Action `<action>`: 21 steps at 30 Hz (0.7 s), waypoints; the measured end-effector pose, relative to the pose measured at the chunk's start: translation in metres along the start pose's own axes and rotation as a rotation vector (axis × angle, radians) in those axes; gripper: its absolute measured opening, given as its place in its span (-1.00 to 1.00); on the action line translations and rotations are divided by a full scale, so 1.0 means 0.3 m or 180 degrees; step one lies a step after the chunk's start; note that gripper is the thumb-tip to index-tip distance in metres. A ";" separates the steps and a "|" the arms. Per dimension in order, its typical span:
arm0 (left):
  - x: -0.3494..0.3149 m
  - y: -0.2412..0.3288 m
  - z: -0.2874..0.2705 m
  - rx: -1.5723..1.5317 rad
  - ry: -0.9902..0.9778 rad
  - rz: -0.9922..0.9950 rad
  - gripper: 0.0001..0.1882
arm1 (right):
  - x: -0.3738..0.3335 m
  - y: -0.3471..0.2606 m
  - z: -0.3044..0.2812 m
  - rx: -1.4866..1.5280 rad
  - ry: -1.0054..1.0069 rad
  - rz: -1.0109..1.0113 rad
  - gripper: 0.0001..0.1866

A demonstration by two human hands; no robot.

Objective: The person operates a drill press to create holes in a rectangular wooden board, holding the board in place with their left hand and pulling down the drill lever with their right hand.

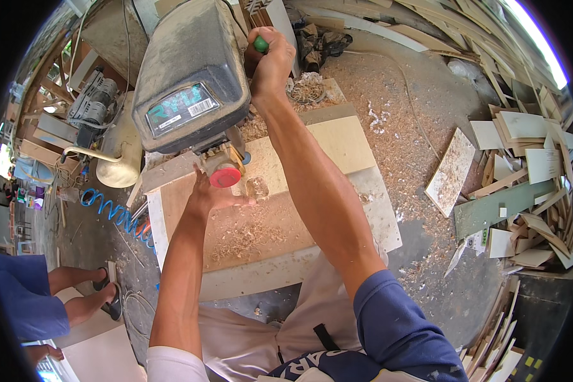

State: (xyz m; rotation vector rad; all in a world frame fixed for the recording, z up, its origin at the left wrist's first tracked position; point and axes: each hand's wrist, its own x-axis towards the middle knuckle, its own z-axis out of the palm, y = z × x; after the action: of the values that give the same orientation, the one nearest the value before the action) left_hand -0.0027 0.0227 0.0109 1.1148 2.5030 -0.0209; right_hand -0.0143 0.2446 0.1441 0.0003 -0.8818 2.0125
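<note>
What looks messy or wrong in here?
Mostly the mess: curly wood shavings are scattered over the brown board by the left hand and across the floor. One pale panel lies crooked, sprinkled with them, and offcuts on the right are heaped every which way. Nothing looks clearly broken.

Drill press point(194, 63), wood shavings point(247, 239) and offcuts point(544, 237) show a woodworking workshop

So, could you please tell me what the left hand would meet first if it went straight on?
Likely the wooden strip just ahead of the left hand; the machine housing overlaps that line further on but seems higher, though depth is unclear.
</note>
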 end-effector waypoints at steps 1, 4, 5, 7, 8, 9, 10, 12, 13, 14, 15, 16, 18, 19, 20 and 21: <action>-0.003 0.004 -0.006 -0.0029 -0.0017 0.0021 0.46 | -0.001 -0.001 0.001 0.0001 -0.0002 -0.0001 -0.67; -0.005 -0.001 -0.009 -0.0055 -0.0075 0.0009 0.46 | -0.006 -0.004 0.004 0.0044 -0.0032 0.0030 -0.67; -0.005 -0.009 -0.005 -0.0033 -0.0087 -0.0017 0.45 | -0.008 -0.003 0.006 0.0036 -0.0038 0.0022 -0.67; 0.007 -0.029 0.016 0.0082 -0.0088 -0.0092 0.38 | -0.007 -0.004 0.008 0.0010 -0.0049 0.0000 -0.66; 0.007 -0.029 0.019 0.0055 -0.0056 -0.0101 0.39 | -0.007 -0.004 0.007 0.0011 -0.0047 0.0000 -0.66; 0.006 -0.028 0.022 0.0027 -0.0024 -0.0112 0.39 | -0.007 -0.004 0.007 0.0012 -0.0046 0.0000 -0.66; 0.004 -0.022 0.020 0.0001 0.0005 -0.0119 0.39 | -0.008 -0.005 0.004 0.0012 -0.0040 -0.0001 -0.66; 0.000 -0.015 0.014 -0.0121 0.0038 -0.0097 0.39 | -0.007 -0.005 0.000 0.0013 -0.0060 -0.0004 -0.67; -0.003 -0.014 0.011 -0.0179 0.0055 -0.0092 0.39 | -0.008 -0.006 0.001 0.0019 -0.0070 -0.0003 -0.67; -0.003 -0.013 0.010 -0.0114 0.0026 -0.0105 0.39 | -0.010 -0.007 0.001 0.0031 -0.0068 0.0003 -0.67; 0.000 -0.011 0.008 -0.0050 -0.0004 -0.0118 0.39 | -0.011 -0.007 0.001 0.0041 -0.0066 0.0009 -0.67; 0.000 -0.010 0.006 0.0016 -0.0031 -0.0133 0.39 | -0.012 -0.009 0.004 0.0055 -0.0067 0.0014 -0.68; 0.005 -0.020 0.012 0.0100 -0.0064 -0.0124 0.38 | -0.017 -0.012 0.010 0.0066 -0.0004 0.0041 -0.68; 0.008 -0.021 0.014 0.0138 -0.0081 -0.0114 0.38 | -0.017 -0.011 0.009 0.0065 0.0028 0.0052 -0.68; 0.009 -0.022 0.015 0.0145 -0.0102 -0.0107 0.38 | -0.016 -0.009 0.008 0.0070 0.0017 0.0030 -0.69; 0.010 -0.021 0.014 0.0152 -0.0123 -0.0101 0.37 | -0.016 -0.008 0.007 0.0076 0.0005 0.0009 -0.69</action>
State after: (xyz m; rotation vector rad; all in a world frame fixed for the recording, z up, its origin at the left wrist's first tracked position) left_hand -0.0077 0.0198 0.0051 1.0830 2.4978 -0.1105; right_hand -0.0104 0.2408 0.1456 0.0108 -0.8572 2.0253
